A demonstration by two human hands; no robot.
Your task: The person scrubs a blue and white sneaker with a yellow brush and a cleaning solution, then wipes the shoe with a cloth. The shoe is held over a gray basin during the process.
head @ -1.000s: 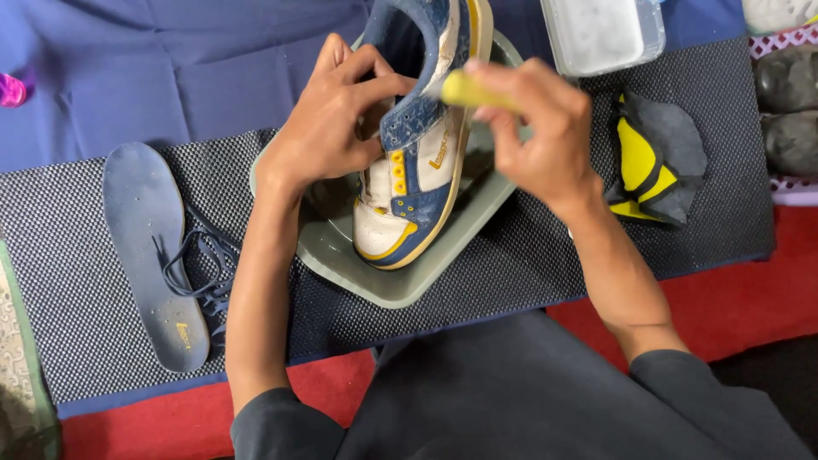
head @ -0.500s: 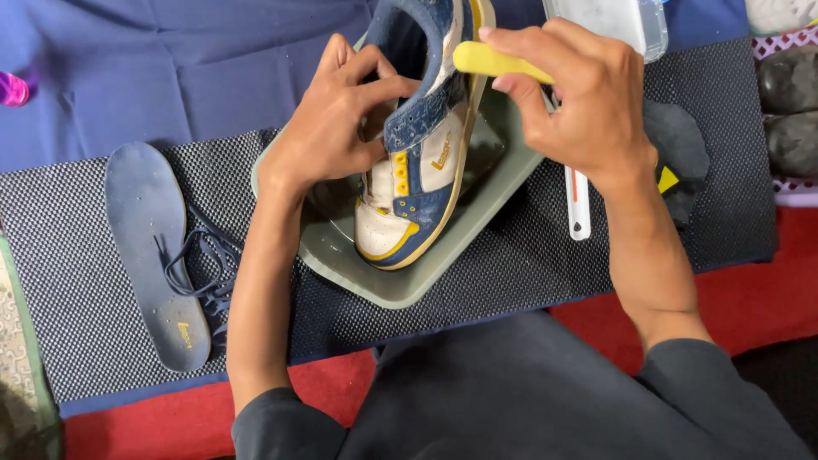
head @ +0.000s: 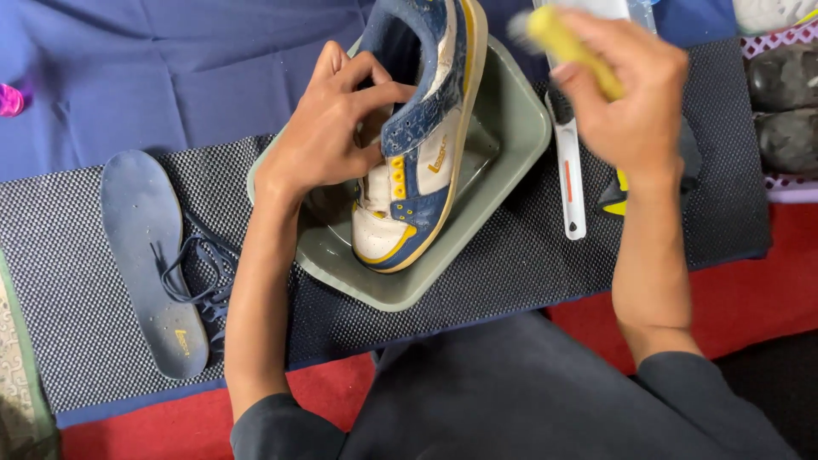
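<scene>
While left hand (head: pixel 328 136) steadies sneaker (head: pixel 417 153), right hand (head: pixel 635 102) holds yellow brush (head: pixel 567 43).

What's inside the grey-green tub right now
A blue, white and yellow sneaker stands tilted in the tub, steadied by the left hand. The tub's floor under the shoe is covered, so any water there cannot be seen.
</scene>
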